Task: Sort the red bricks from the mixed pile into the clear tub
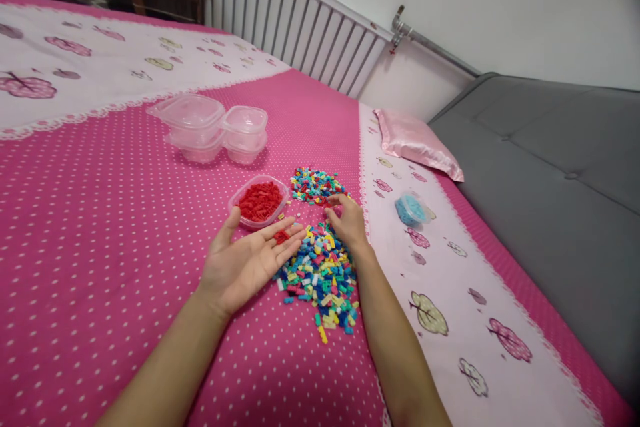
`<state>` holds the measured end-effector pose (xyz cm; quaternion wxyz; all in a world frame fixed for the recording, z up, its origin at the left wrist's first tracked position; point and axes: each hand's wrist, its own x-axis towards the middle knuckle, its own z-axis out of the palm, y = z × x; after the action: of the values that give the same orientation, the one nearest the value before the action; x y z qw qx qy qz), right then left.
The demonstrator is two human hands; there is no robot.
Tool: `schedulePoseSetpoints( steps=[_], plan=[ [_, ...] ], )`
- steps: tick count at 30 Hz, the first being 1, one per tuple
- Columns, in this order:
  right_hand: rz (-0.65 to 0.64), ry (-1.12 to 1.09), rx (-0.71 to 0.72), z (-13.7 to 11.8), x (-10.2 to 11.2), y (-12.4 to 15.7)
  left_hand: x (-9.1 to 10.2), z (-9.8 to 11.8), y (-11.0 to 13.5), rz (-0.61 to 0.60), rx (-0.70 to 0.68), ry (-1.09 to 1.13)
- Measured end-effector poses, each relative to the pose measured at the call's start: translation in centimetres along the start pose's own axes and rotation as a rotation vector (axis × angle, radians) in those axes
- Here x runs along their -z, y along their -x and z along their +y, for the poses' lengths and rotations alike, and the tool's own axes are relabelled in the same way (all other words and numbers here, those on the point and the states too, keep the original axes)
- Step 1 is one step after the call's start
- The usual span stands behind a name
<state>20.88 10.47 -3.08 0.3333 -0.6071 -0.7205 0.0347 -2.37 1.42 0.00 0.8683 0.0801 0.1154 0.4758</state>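
My left hand [245, 265] lies palm up with its fingers stretched out, bearing a few small red toy bricks [281, 237] on the fingers. Just beyond it is a clear plastic tub filled with red bricks [261, 201]. My right hand [347, 220] bends over the mixed bricks, thumb and index finger nearly together around what looks like a red brick. Under and beside both hands spreads a large pile of mixed coloured bricks [325, 273]. A smaller mixed pile [315, 185] lies farther off, touching or close to my right fingertips.
Stacked clear plastic containers [195, 123] stand at the back left. On the right lies a clear tub of light blue bricks [413, 210]. A pink pillow [417, 140] rests near the grey headboard [545, 167]. The bed has a pink dotted cover [100, 247]; a radiator [300, 13] lines the wall.
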Motion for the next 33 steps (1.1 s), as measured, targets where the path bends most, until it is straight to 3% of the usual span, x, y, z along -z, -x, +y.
schedulePoseSetpoints(
  steps=[9, 16, 21, 27, 33],
  plan=[
    [0.158, -0.203, 0.074, -4.7, 4.1, 0.4, -0.1, 0.0, 0.0, 0.006, -0.002, 0.001],
    [0.129, -0.288, 0.213, -9.1, 6.5, 2.1, 0.0, 0.0, 0.0, -0.005, 0.012, 0.008],
    [0.039, -0.328, 0.288, -11.0, 6.9, 3.1, 0.1, -0.1, 0.0, -0.019, 0.020, 0.030],
    [-0.135, -0.293, 0.399, -11.3, 6.2, 3.3, 0.3, -0.1, 0.0, -0.047, 0.007, 0.034],
    [-0.047, -0.289, 0.328, -11.3, 6.3, 3.4, 0.2, -0.1, 0.0, -0.032, 0.006, 0.018]
  ],
)
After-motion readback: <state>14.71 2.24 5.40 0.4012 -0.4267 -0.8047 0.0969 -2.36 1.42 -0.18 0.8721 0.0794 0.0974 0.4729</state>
